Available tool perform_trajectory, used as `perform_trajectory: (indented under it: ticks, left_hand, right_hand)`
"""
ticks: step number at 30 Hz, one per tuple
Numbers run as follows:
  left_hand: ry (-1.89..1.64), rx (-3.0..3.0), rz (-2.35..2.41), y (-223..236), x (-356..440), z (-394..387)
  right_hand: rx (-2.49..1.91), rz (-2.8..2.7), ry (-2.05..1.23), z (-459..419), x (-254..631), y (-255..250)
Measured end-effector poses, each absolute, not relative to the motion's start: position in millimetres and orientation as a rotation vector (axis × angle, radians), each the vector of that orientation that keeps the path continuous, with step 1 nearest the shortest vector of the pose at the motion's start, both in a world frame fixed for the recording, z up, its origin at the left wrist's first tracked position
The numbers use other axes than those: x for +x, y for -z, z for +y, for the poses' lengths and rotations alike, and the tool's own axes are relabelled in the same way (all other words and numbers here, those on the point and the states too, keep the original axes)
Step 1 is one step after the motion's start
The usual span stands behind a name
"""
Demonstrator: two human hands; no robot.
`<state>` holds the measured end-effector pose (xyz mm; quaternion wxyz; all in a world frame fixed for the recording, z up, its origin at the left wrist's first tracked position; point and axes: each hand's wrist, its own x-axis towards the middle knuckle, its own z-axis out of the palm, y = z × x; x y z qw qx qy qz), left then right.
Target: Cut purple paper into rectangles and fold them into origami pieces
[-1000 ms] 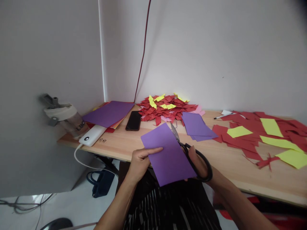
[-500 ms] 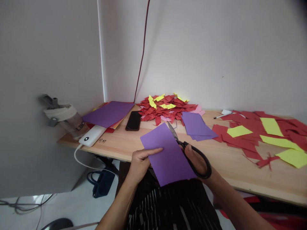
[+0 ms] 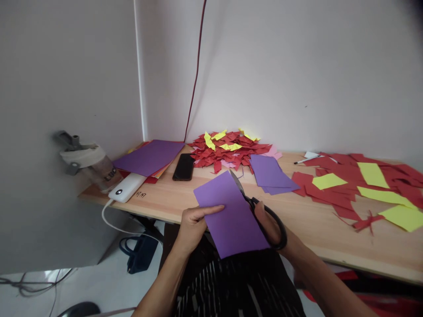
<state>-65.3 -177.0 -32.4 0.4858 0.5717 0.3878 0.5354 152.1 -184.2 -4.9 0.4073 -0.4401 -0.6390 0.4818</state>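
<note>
A sheet of purple paper [image 3: 231, 224] is pinched at its left edge by my left hand [image 3: 194, 226], thumb on top and the other fingers underneath. My right hand [image 3: 269, 224] grips black-handled scissors [image 3: 280, 229], its fingers through the loops. The blades lie along the sheet's upper right edge, with the tip near its top corner; part of the blades is hidden by the paper. Beyond the scissors, several cut purple pieces [image 3: 269, 174] lie stacked on the wooden table [image 3: 317, 224].
Behind is a heap of red, yellow and pink paper pieces [image 3: 231, 152]. Red scraps [image 3: 337, 198] and yellow pieces [image 3: 370, 174] spread over the right side. At left are a phone [image 3: 183, 167], a white power bank [image 3: 127, 188], a bottle [image 3: 95, 165] and purple sheets [image 3: 152, 156].
My right hand and the scissors have shifted slightly left, closer in against the purple paper's edge. My left hand and the sheet have hardly moved.
</note>
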Motion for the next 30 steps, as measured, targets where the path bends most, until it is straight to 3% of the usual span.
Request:
perform_trajectory:
  ticks: [11, 27, 30]
  left_hand:
    - [-1.276, 1.391, 0.954, 33, -65, -179]
    - [-1.255, 1.371, 0.966, 33, -65, -178]
    - [-1.264, 1.319, 0.981, 35, -66, -178]
  right_hand:
    - [-0.890, -1.517, -1.496, -180, 141, -12]
    - [-0.977, -1.358, -1.502, -180, 142, -14]
    - [-0.892, -1.379, -1.377, -169, 154, -20]
